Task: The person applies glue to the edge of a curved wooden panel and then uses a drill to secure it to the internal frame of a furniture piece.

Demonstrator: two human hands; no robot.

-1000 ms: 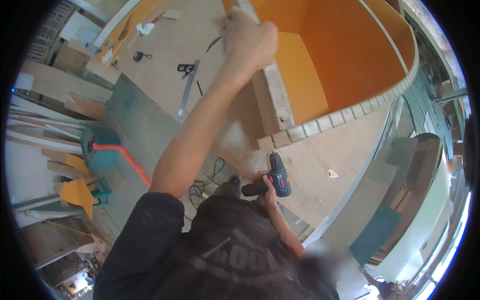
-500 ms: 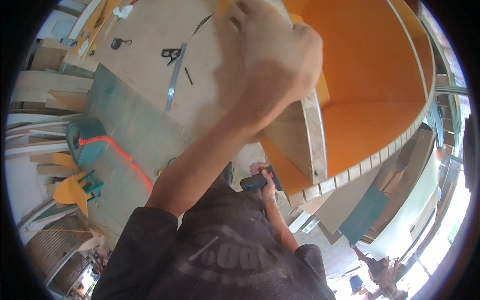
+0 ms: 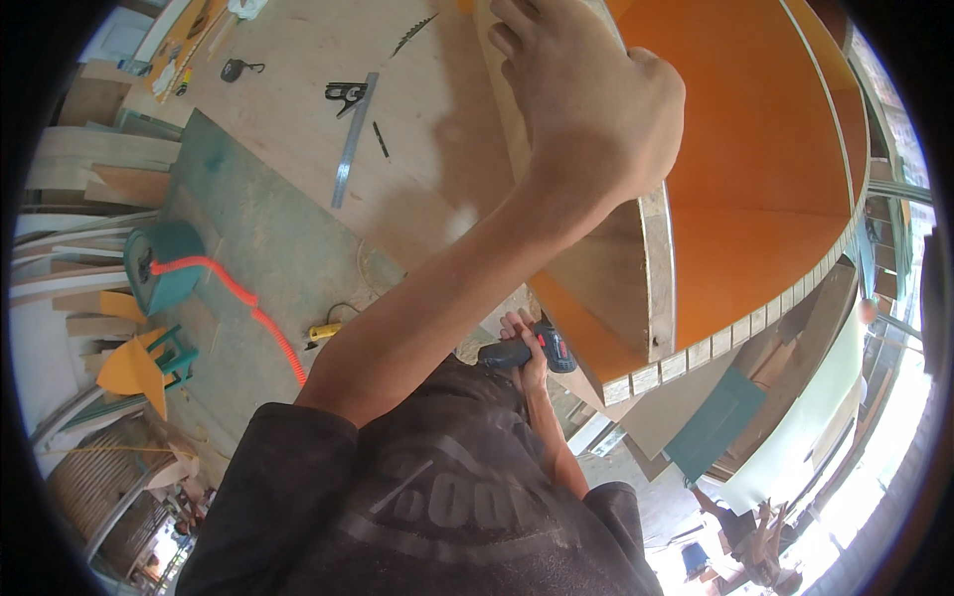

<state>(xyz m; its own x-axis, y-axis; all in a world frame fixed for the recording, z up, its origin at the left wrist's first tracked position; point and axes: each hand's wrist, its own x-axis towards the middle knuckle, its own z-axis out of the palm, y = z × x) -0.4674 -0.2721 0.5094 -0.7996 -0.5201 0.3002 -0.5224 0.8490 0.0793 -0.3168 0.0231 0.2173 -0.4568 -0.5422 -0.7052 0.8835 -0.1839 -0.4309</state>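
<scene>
My left hand (image 3: pixel 596 109) is clasped over the edge of a wooden panel on a curved, orange-lined wooden cabinet piece (image 3: pixel 735 258). The fingers bend down the panel's outer face, and part of the grip is hidden by the hand itself. Low beside the cabinet's near corner, my right hand (image 3: pixel 534 363) is wrapped around a dark cordless drill (image 3: pixel 505 355) with a red detail. The drill's front end lies close to the cabinet's lower edge; whether it touches cannot be seen.
On the pale board lie a combination square (image 3: pixel 355 139), a black pen (image 3: pixel 381 140) and a tape measure (image 3: pixel 235 70). A red coiled hose (image 3: pixel 234 285) runs from a teal reel (image 3: pixel 164 268) across the floor. A yellow-handled tool (image 3: pixel 324 331) lies near my left arm. Stacked boards (image 3: pixel 89 159) stand left.
My left hand and the cabinet piece have shifted a little to the right in view. More of the drill shows, and the yellow-handled tool has come out from behind my arm.
</scene>
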